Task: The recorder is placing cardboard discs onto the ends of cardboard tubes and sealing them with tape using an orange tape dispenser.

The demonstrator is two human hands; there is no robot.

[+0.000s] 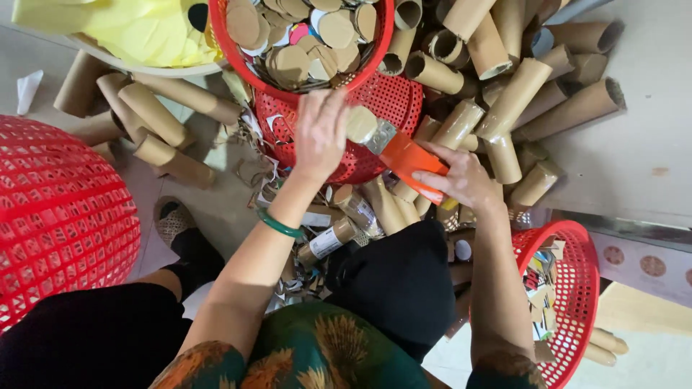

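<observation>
Pinching the cap end of an orange-wrapped tube (404, 155), left hand (321, 133); right hand (461, 180) grips its body. Disc basket (234, 54) nearly full, many cardboard tubes (504, 108) left.

Soft, even daylight fills the spot, bright enough that the pale floor (641, 144) on the far right looks almost washed out, while the dark clothing near the bottom swallows detail. Shadows are faint and short, sitting just under the cardboard tubes (504, 108) and the red baskets (65, 216), with no hard glare anywhere. The left hand (321, 133) is slightly smeared by motion, and the wide lens bends and stretches things toward the edges.
</observation>
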